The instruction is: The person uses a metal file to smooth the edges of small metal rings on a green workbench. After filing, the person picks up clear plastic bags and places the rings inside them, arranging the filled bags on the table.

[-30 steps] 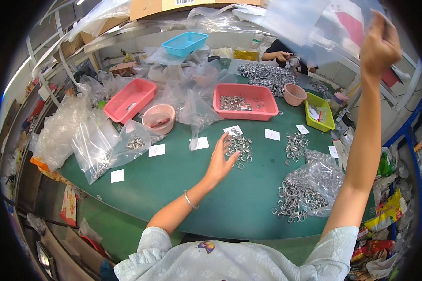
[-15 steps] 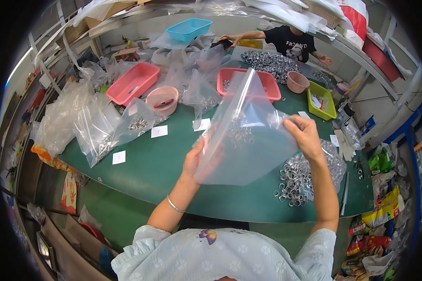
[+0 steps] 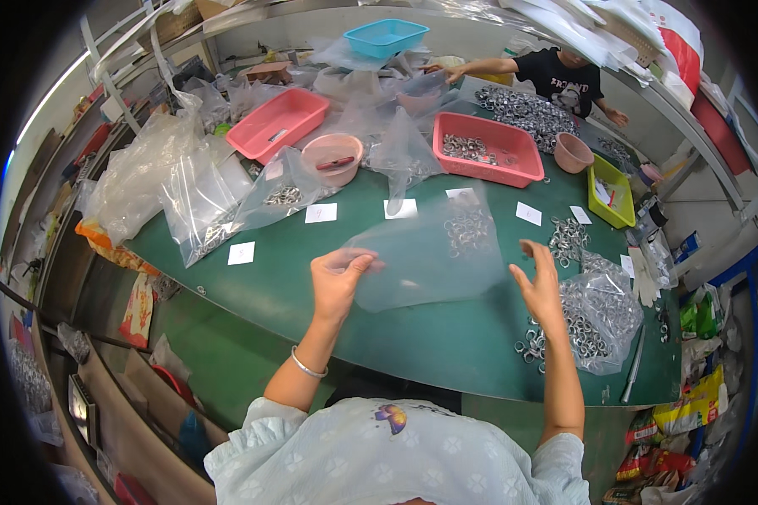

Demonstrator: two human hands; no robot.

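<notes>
My left hand (image 3: 338, 282) pinches the left edge of a clear plastic bag (image 3: 413, 265) held flat above the green table. Through the bag's far right part a small group of metal rings (image 3: 467, 234) shows; whether they lie in it or under it I cannot tell. My right hand (image 3: 539, 282) is off the bag, just to its right, with thumb and fingers apart and nothing in them. Beyond that hand lies a small pile of rings (image 3: 568, 240). Close to my right wrist, more rings spill from a crumpled clear bag (image 3: 611, 311).
Pink trays (image 3: 278, 126), a pink bowl (image 3: 335, 160) and ring-filled bags (image 3: 198, 219) stand along the far side. White paper cards (image 3: 321, 213) lie in a row. A green tray (image 3: 611, 194) sits right. Across the table a person in a black shirt (image 3: 560, 80) reaches out.
My right hand has let go of the bag and opened. The bag has come down from a raised, tilted position to lie flatter. The view has shifted slightly.
</notes>
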